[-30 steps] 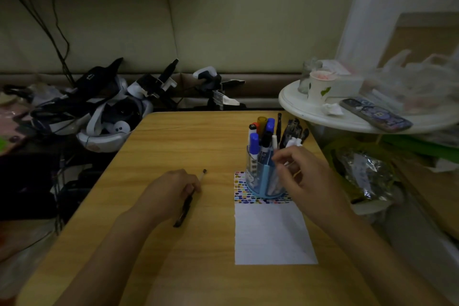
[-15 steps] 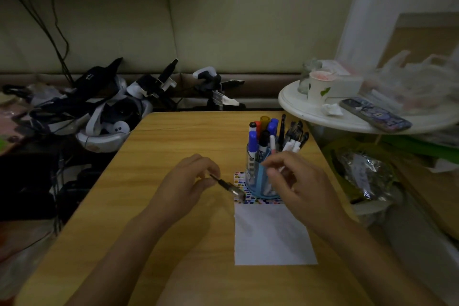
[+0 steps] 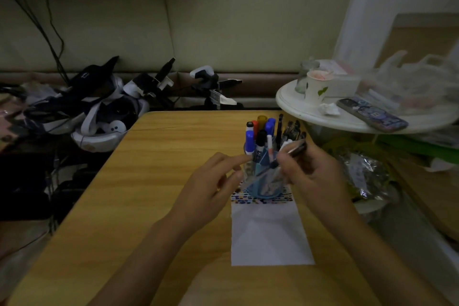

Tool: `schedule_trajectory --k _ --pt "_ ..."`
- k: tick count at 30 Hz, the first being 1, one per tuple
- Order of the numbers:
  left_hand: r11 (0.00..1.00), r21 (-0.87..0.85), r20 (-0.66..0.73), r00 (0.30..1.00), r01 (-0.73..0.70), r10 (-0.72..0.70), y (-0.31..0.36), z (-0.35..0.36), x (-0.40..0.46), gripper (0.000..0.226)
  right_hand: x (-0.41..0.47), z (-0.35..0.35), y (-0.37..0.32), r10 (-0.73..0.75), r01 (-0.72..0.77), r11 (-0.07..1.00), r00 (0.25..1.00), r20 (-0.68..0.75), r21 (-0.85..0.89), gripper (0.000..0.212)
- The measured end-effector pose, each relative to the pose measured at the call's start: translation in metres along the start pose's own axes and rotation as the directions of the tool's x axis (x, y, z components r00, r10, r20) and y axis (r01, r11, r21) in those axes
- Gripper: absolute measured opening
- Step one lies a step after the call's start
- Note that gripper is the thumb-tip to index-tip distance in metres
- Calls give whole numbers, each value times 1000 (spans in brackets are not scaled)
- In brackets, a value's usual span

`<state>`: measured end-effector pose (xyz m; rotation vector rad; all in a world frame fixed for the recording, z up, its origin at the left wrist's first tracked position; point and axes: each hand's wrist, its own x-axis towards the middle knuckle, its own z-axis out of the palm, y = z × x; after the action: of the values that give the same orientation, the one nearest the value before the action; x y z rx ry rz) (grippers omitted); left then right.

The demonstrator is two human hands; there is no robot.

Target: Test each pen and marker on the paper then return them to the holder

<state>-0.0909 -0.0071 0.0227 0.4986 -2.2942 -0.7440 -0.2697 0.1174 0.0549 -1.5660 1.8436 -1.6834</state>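
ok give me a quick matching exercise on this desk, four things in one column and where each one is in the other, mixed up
Things:
1. dark pen
2. pen holder
3. phone
4. sheet of paper

Places:
A. on the round white side table
B. flat on the wooden desk, partly under the holder
C. gripped in the right hand
D. standing on the paper's patterned end

Pairs: 1-C, 2-D, 3-A, 4-B

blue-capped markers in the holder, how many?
3 visible. One at the front left of the holder, cap at; two side by side at the back and. Others may be hidden behind the hands.
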Motion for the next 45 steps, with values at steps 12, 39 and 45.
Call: schedule_trajectory --k 12,39,45 --pt "987 162 69 997 16 -27 0 4 1 37 15 -29 8 -31 21 999 968 -250 -44 16" --pt "989 131 126 988 73 -89 -8 4 3 53 23 -16 12 -161 130 978 967 -198 -161 13" --pt "990 117 139 986 74 -91 -9 4 3 56 23 -6 13 -154 116 960 979 -135 -255 35"
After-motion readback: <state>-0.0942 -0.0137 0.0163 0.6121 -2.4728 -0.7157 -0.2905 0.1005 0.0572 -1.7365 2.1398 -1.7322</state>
